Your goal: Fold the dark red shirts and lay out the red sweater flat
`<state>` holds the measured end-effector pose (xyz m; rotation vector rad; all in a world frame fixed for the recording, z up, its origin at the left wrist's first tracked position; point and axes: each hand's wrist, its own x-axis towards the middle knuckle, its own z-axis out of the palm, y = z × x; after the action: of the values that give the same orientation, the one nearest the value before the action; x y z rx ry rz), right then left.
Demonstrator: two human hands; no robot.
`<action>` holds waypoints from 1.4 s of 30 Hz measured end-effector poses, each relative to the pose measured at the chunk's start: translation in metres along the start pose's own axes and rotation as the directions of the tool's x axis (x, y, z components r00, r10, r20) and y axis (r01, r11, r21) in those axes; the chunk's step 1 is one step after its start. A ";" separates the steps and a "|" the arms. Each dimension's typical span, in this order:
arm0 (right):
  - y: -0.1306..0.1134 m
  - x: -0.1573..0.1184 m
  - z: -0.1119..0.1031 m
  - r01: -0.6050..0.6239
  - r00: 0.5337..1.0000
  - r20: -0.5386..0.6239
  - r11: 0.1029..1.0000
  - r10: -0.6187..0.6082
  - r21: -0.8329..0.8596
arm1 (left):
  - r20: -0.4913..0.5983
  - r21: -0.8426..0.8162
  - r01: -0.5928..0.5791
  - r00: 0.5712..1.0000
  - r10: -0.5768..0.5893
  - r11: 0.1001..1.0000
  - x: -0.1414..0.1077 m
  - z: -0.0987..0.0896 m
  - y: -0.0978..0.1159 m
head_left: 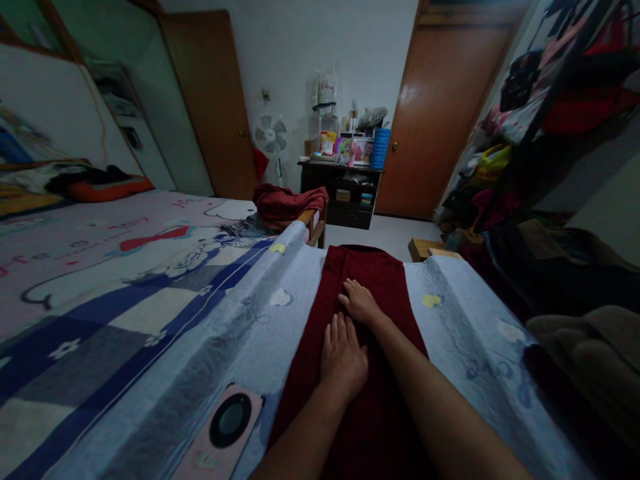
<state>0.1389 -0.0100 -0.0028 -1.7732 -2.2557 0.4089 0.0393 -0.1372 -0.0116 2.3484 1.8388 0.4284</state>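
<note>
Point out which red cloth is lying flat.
The dark red cloth under the left hand and right hand; the other red cloth, farther off and to the left, lies bunched up.

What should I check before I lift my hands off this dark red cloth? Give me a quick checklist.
1. Left hand palm down on the dark red cloth, not gripping anything: ok.
2. Right hand palm down, farther up the cloth: ok.
3. Pink phone clear of the cloth, on the light blue cover to the left: ok.
4. Far end of the cloth in view: ok.
5. Near end lying straight: cannot tell, it runs out of the picture.
6. Underside free of folds: cannot tell, hidden.
</note>
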 end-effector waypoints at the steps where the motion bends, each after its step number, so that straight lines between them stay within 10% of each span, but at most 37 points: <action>1: 0.001 0.003 -0.001 -0.008 1.000 0.023 1.000 0.009 -0.017 | -0.003 0.005 0.001 1.000 -0.001 1.000 0.000 0.000 0.000; 30: -0.005 0.066 -0.018 -0.054 0.988 -0.148 0.990 0.034 -0.133 | -0.100 -0.191 0.079 0.990 -0.099 0.979 0.012 -0.015 -0.012; 42: 0.040 0.107 -0.038 -0.024 0.995 -0.094 0.998 0.018 -0.055 | -0.061 -0.157 0.098 0.992 -0.108 0.983 0.011 -0.010 -0.011</action>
<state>0.1640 0.1055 0.0200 -1.8053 -2.2070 0.2635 0.0287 -0.1243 -0.0033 2.1532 1.8740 0.6220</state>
